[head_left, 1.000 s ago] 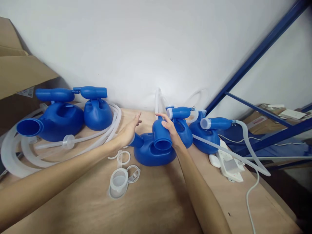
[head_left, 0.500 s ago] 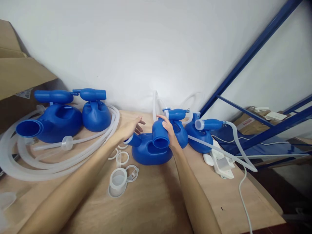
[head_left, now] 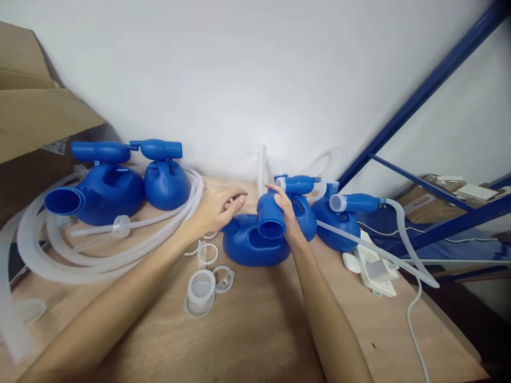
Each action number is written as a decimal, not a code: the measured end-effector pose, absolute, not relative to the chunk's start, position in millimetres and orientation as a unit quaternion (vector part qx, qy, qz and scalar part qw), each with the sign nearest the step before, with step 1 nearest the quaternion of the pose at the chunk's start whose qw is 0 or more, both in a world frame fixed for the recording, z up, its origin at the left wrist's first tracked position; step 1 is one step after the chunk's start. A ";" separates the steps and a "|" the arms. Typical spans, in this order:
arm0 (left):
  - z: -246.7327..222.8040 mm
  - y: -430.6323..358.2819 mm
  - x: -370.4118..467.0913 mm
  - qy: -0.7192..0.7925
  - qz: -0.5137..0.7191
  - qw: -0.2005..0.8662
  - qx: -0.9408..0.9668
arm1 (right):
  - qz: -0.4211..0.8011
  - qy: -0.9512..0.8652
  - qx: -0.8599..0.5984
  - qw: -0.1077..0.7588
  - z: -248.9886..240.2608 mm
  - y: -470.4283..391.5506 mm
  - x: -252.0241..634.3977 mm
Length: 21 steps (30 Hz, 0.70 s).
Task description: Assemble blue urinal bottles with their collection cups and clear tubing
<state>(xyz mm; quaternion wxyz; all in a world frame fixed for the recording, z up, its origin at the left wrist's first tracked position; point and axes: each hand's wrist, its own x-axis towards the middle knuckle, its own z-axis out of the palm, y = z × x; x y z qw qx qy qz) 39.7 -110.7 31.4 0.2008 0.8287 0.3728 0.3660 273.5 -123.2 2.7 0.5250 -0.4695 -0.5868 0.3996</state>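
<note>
A blue plastic urinal bottle [head_left: 255, 252] rests on the wooden table in front of me. My right hand [head_left: 288, 211] grips a wide-mouthed blue funnel head [head_left: 271, 217] at the bottle's top right, its mouth facing me. Over the bottle's neck on the left is my left hand [head_left: 223, 207], thumb and fingers curved and apart; I see nothing in it. Whether it touches the neck cannot be made out. Just left of the bottle lie translucent sealing rings [head_left: 208, 254] and a clear plastic cap [head_left: 200, 287].
Two more blue bottles [head_left: 114, 194] stand at left amid coiled clear hose [head_left: 120, 266]. Others [head_left: 339, 229] with hoses stand at right, beside a white power strip [head_left: 375, 266] and a cable. A cardboard box [head_left: 43, 111] is far left; a blue metal rack [head_left: 423, 101] rises at right.
My left hand has moved over the bottle's neck, its palm turning down and its fingers curling. My right hand stays on the funnel head. The view has shifted slightly left.
</note>
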 end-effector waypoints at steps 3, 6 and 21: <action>41.0 -99.2 29.2 0.506 0.258 0.096 0.817 | 0.330 -0.574 -0.488 0.569 3.9 -123.7 269.1; 45.4 -80.3 7.5 0.566 0.135 0.080 0.809 | 0.304 -0.548 -0.512 0.587 3.4 -122.0 265.4; 2.6 -75.3 24.3 0.461 -0.202 0.173 0.847 | 0.332 -0.499 -0.506 0.620 -4.2 -112.1 268.4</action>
